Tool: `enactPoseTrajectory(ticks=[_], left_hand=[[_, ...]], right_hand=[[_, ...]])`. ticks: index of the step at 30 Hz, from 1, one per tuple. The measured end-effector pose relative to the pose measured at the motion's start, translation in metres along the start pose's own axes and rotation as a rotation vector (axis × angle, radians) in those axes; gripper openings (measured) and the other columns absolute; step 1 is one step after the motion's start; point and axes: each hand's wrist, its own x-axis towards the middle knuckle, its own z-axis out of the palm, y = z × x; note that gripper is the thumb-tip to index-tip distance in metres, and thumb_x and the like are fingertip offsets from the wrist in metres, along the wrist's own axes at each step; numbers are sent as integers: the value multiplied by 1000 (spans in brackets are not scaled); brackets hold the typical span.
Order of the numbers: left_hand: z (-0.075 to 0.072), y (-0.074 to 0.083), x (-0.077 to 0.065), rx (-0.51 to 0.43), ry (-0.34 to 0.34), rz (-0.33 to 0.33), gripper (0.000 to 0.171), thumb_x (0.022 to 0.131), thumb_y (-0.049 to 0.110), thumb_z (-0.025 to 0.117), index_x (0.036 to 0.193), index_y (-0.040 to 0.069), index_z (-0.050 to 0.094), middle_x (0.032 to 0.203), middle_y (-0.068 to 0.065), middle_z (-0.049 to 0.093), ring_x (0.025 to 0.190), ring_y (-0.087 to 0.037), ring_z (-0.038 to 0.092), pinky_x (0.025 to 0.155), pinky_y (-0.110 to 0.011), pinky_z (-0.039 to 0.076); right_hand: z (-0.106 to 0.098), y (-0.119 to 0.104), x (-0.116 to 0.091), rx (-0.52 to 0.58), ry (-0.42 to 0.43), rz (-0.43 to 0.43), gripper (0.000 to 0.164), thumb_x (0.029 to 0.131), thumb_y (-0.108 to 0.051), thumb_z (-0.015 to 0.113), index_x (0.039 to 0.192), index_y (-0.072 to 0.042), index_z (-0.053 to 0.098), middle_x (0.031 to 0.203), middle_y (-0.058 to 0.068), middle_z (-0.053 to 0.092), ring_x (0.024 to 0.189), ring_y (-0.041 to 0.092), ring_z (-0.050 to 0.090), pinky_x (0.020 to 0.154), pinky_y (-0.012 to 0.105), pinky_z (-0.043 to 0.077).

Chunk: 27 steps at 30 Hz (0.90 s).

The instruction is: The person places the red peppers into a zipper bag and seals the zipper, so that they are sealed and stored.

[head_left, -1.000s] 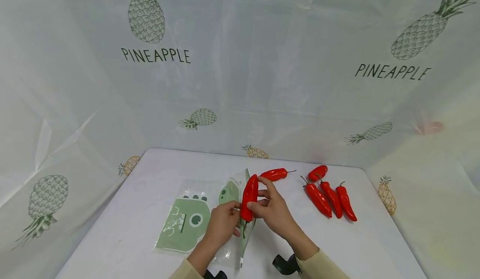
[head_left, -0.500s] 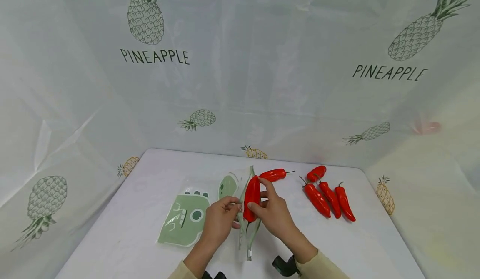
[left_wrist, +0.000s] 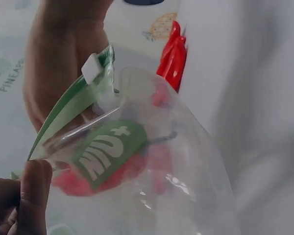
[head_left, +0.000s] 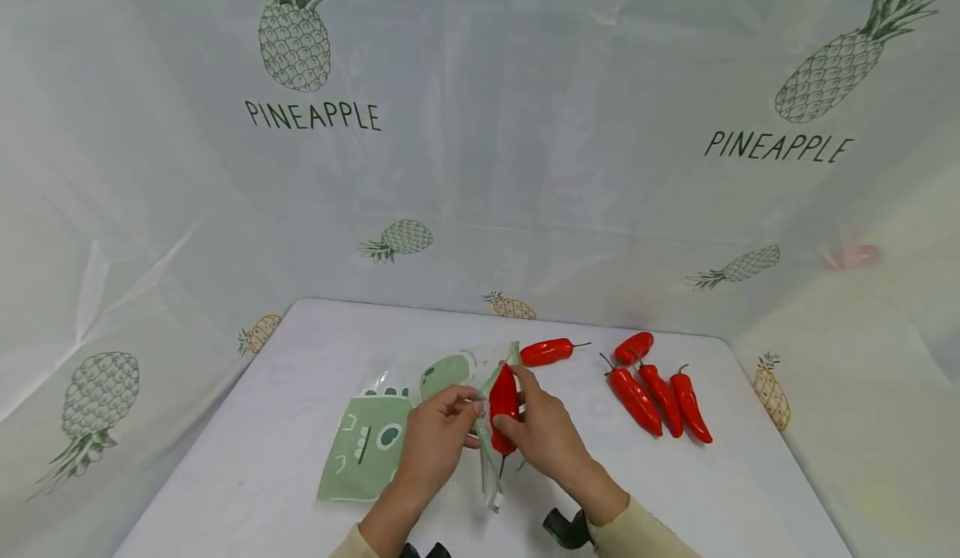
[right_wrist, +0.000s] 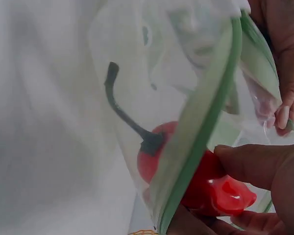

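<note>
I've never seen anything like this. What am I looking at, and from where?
There is no machine here, only a person's bare left hand and right hand. The wide view comes from a camera worn on the head, the two close-ups from a camera on each wrist. On the white table lie what looks like a flat bag with a green face, one red pepper at the back and four peppers at the right. The left hand pinches the edge of a clear bag; the right hand grips another pepper, its stem end inside that bag. Behind hangs a pineapple sheet.
</note>
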Motion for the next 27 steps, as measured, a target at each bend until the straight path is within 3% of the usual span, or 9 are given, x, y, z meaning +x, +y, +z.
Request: enactPoseTrajectory(ticks=[5,7,13,18,27], left_hand=[[8,0,-7,-56,-110,-55,16,100,14,73,113,4,76,88,-8,76,61,-13,72,59,-25,64],[9,0,-8,-80,-122,-56,16,100,13,73,112,3,75,88,-9,77,61,-13,72,59,-26,64],[-4,11,-4,-179,-42,-28,24,100,14,73,119,-1,73,95,-16,78,69,-18,76,64,-31,67],[-22,20,-1,-244,38,-79,24,99,11,73,120,-1,71,93,-18,77,70,-20,75,66,-33,67],[-23,21,-3,-261,28,-119,25,100,10,72,121,-3,70,99,-16,78,70,-23,75,67,-32,67]], right_hand=[[-1,-1,4,142,36,47,81,91,-19,83,157,-3,40,112,20,71,82,22,75,60,33,66],[0,-1,5,183,26,51,81,92,-19,82,158,-2,39,115,22,72,85,23,77,61,34,67],[1,-2,4,91,-69,40,80,92,-21,83,157,1,41,117,22,72,83,22,74,57,34,66],[-4,-5,4,62,-61,59,80,89,-19,85,155,0,43,112,21,72,79,21,71,56,33,65],[-3,-8,4,73,-41,65,80,89,-21,85,155,0,44,112,21,72,78,21,71,54,33,65]])
